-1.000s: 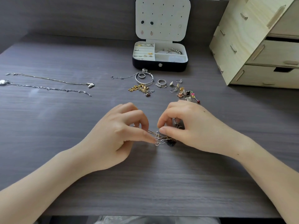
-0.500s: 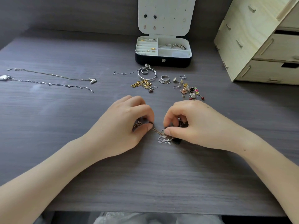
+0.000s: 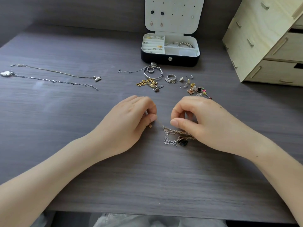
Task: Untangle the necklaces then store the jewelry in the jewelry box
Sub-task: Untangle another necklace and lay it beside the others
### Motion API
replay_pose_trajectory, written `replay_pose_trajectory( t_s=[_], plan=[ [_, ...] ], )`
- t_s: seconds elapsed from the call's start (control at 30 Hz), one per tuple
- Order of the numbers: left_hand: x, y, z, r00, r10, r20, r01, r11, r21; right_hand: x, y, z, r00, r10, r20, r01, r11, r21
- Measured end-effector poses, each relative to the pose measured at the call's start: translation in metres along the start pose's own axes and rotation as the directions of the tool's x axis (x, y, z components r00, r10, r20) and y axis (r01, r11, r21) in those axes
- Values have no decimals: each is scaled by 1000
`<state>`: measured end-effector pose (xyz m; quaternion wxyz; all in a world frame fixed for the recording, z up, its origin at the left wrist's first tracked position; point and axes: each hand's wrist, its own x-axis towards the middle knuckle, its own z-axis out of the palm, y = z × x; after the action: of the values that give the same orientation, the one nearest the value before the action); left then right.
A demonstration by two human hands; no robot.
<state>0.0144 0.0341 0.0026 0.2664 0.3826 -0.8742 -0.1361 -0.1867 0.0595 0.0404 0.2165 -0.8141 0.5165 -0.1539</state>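
Observation:
A knot of tangled necklaces (image 3: 173, 136), thin gold and silver chains with a black pendant (image 3: 182, 142), lies on the dark table between my hands. My left hand (image 3: 129, 122) pinches one end of a fine gold chain with thumb and forefinger. My right hand (image 3: 201, 123) pinches the chains just above the knot. A short stretch of chain runs between the two pinches. The open jewelry box (image 3: 170, 60) stands at the back, white inside, with rings and a bracelet in its compartments and earrings on its lid.
Two straightened necklaces (image 3: 54, 77) lie at the left. Loose jewelry sits in front of the box: a silver bangle (image 3: 152, 72), gold pieces (image 3: 147, 83), rings (image 3: 171, 78), coloured earrings (image 3: 196, 90). A wooden drawer unit (image 3: 268, 46) stands at the right.
My hands have drawn apart, the left pulling a gold chain end out leftward. The knot with its black pendant now lies more exposed under my right hand.

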Motion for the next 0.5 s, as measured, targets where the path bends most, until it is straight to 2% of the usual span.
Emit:
replay_pose_trajectory(
  t_s=[0.13, 0.4, 0.5],
  plan=[
    [0, -1, 0, 1000, -28, 14, 29, 999, -31, 3, 1, 8, 1000, 3, -3, -3, 998, -60],
    [-1, 3, -2, 993, -114, 43, 119, 981, -155, 5, 4, 13, 999, -48, 1, 48, 999, -8],
    [-1, 4, -2, 992, -126, -6, 125, 986, -109, 4, 5, 9, 999, -46, -7, 47, 999, 6]
  ],
)
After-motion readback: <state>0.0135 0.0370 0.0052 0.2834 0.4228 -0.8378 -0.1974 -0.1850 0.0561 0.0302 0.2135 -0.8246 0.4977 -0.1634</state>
